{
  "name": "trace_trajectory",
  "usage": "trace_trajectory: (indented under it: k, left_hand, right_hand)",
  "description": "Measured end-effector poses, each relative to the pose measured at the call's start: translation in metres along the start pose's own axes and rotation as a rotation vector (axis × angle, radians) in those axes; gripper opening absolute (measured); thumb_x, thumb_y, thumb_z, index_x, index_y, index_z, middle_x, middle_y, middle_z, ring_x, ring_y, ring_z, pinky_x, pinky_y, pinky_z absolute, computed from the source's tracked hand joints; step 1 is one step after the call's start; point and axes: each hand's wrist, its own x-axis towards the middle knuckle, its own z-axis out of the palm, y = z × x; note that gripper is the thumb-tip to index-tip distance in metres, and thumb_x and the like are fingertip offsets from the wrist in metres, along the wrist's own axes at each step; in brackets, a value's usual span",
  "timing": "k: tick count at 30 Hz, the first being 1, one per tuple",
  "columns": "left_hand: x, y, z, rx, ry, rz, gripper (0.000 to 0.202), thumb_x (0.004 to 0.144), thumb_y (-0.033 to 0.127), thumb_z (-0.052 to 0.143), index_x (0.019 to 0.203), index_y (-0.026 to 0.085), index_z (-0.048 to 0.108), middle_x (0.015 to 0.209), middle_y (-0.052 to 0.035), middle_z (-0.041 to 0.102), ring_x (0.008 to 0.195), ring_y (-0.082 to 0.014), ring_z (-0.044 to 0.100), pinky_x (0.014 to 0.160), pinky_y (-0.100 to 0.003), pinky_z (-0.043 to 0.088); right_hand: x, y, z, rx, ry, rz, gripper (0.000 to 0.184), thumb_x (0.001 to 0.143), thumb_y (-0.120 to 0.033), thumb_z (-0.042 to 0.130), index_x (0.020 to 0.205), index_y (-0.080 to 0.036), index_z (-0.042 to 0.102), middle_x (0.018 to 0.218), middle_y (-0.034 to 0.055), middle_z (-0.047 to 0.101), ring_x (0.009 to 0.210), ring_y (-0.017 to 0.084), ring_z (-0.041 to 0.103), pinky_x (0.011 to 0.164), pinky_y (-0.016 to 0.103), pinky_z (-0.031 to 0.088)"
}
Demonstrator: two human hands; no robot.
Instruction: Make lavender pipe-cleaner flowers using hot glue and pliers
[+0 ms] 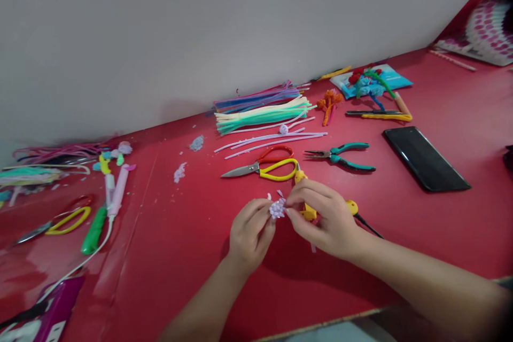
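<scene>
My left hand [250, 232] pinches a small lilac flower [277, 210] made of fuzzy pieces between thumb and fingertips. At the flower's right edge, the closed fingertips of my right hand [326, 216] press on it. Partly hidden under the right hand lies a yellow glue gun [308, 212] with a black cord. Small lilac bits lie just beyond the flower. Scissors [260, 169] with one red and one yellow handle lie behind the hands. Teal-handled pliers [340, 157] rest to their right.
Bundled pipe cleaners [262, 112] and loose lilac stems [276, 144] lie by the wall. A black phone [425, 159] is at right. Orange pipe-cleaner flowers [329, 104] and a blue packet [395, 77] lie farther back. At left are a pink curling-iron-like tool [118, 192] and other scissors [68, 222].
</scene>
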Motion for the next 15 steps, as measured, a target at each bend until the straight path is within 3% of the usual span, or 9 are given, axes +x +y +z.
trace_trajectory:
  k: [9, 15]
  left_hand:
    - [0.0010, 0.0002, -0.0002, 0.023, 0.011, 0.021, 0.020, 0.084, 0.010, 0.050, 0.098, 0.017, 0.064, 0.095, -0.0097, 0.066, 0.085, -0.0189, 0.063, 0.077, -0.031, 0.052]
    - [0.0026, 0.0051, -0.0018, 0.028, -0.051, -0.040, 0.025, 0.086, 0.007, 0.046, 0.103, 0.016, 0.063, 0.098, -0.0091, 0.064, 0.090, -0.0205, 0.062, 0.082, -0.030, 0.050]
  right_hand:
    - [0.0002, -0.0018, 0.0015, 0.124, -0.034, 0.110, 0.009, 0.082, -0.013, 0.052, 0.076, -0.018, 0.056, 0.071, 0.0022, 0.058, 0.065, 0.013, 0.055, 0.061, 0.026, 0.046]
    - [0.0033, -0.0030, -0.0002, 0.148, -0.029, 0.172, 0.013, 0.080, -0.007, 0.051, 0.076, -0.019, 0.057, 0.070, 0.0023, 0.059, 0.065, 0.013, 0.055, 0.062, 0.025, 0.045]
